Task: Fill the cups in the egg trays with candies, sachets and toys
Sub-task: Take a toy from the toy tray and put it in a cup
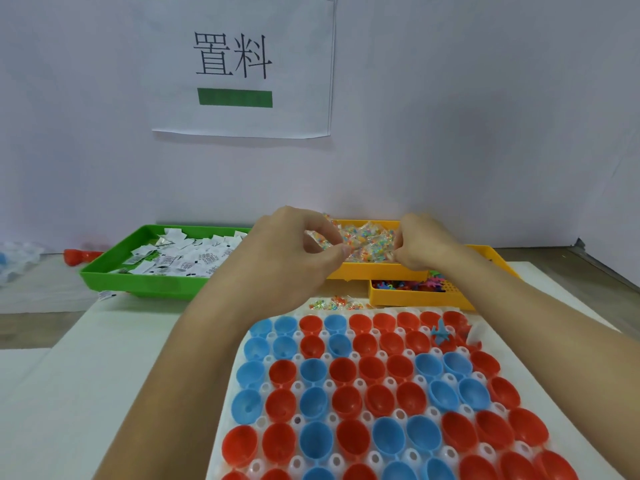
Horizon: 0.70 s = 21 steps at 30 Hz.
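A white egg tray (485,377) full of red and blue cups lies in front of me; a blue toy (440,332) sits on a cup at its far right. Both hands are raised over the orange candy tray (377,273). My left hand (294,251) pinches a clear packet of coloured candies (353,244) between thumb and fingers. My right hand (420,245) has its fingers curled down into the same heap of candy packets, gripping them. A few candy packets (336,303) lie just beyond the egg tray's far edge.
A green tray (138,282) with white sachets (183,254) stands at the left. A smaller orange tray (415,299) of coloured toys sits at the right. A red object (78,256) lies far left. A wall with a paper sign (239,64) closes off the back.
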{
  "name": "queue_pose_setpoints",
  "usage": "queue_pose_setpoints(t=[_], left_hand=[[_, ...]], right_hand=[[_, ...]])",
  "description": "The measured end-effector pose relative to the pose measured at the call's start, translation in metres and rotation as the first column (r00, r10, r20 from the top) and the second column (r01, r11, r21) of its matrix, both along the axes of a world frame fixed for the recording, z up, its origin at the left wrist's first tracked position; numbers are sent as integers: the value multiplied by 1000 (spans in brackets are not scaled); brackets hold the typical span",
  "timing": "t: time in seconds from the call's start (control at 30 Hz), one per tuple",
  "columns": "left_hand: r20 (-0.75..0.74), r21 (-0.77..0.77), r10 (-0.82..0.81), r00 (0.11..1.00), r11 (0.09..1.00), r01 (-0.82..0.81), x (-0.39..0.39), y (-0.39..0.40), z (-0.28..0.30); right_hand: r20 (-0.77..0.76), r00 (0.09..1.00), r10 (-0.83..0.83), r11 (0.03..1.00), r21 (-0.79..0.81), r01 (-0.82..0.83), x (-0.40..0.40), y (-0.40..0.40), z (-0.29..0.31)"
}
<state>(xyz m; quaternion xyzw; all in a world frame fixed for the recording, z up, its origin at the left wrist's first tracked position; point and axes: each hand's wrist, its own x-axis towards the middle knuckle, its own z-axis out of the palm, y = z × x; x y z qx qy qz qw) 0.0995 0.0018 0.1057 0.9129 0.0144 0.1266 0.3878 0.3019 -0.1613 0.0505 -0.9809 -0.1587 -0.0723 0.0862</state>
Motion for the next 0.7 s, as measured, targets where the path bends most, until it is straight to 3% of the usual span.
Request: queue_pose_setpoints(t=[0.2,0.37,0.47,0.7], left_hand=[[9,11,-8,1000,1000,8,2,-3,-1],[9,34,-29,1000,999,28,4,-14,-5],[9,37,-57,998,998,56,5,-25,-7],[47,4,-50,998,999,50,9,-46,-14]], right_hand=[[117,992,-35,931,364,-10,-16,-23,5],[-32,989,146,599,798,-63,-61,-48,16],[-56,954,293,529,841,-113,-85,-59,20],[-40,865,500,505,825,-254,-109,-64,46]])
